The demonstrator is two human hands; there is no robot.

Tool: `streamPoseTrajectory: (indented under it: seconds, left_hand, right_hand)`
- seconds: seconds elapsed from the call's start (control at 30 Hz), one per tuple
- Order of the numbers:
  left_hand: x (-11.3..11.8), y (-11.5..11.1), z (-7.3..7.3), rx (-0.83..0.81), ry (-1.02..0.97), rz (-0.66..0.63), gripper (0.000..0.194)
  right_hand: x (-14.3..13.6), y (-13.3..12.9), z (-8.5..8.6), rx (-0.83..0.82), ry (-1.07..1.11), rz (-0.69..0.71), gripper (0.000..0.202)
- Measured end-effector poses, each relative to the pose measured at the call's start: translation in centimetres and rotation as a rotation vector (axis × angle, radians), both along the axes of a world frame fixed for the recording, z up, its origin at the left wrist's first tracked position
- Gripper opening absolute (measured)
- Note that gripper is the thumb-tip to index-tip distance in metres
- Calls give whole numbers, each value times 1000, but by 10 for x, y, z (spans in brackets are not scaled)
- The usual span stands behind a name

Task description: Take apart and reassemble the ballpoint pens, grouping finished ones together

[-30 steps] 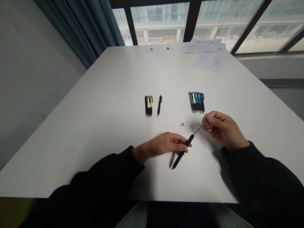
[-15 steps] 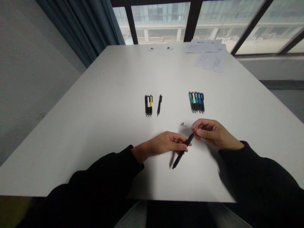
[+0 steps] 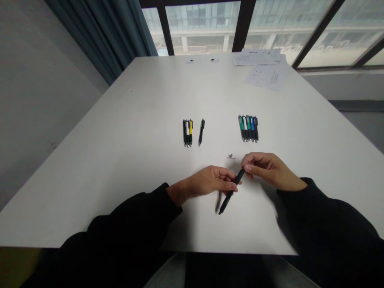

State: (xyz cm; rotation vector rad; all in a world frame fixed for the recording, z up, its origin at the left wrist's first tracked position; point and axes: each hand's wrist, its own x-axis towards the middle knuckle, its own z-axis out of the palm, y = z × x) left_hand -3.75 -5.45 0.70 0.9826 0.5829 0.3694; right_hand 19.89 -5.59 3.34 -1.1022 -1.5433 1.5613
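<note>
My left hand (image 3: 214, 181) holds a black pen (image 3: 228, 197) by its middle, between thumb and fingers. The pen slants, its upper end pointing to the right and away from me. At that upper end, the thumb and fingertips of my right hand (image 3: 264, 170) are pinched together and cover it. Whether a small part sits between them and the pen is hidden. Just beyond the hands, a tiny metallic piece and a thin sliver (image 3: 231, 156) lie on the white table (image 3: 120, 180).
A row of several pens (image 3: 248, 129) in green, white, blue and black lies beyond my right hand. Further left are a smaller pen group (image 3: 187, 133) and a single black pen (image 3: 201, 132). Printed papers (image 3: 265, 76) lie at the far right, by two small oval items (image 3: 214, 60).
My right fingertips have closed in on the pen's upper end, covering the thin bit that showed there before. My left hand keeps its grip, and the pen has barely shifted.
</note>
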Motion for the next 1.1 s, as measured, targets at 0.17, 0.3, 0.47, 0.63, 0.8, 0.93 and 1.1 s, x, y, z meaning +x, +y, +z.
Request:
streamPoseTrajectory:
  seconds: [0.17, 0.3, 0.47, 0.63, 0.8, 0.93, 1.1]
  left_hand:
    - [0, -1, 2, -19, -19, 38, 43]
    - [0, -1, 0, -25, -50, 16, 43]
    - [-1, -1, -2, -15, -41, 18, 40]
    - [0, -2, 0, -32, -30, 37, 41]
    - [0, -1, 2, -32, -23, 24, 41]
    - [0, -1, 2, -19, -13, 12, 41]
    - [0, -1, 3, 4, -17, -1, 41]
  right_hand:
    - [7, 9, -17, 302, -292, -191, 27]
    - [1, 15, -23, 585, -618, -139, 21]
    - [-11, 16, -23, 644, -751, -58, 15]
    - [-5, 11, -18, 450, -492, -49, 15]
    - [6, 6, -12, 44, 39, -132, 27]
    - [7, 6, -12, 35, 189, -131, 22]
    - [2, 5, -7, -1, 244, -149, 20]
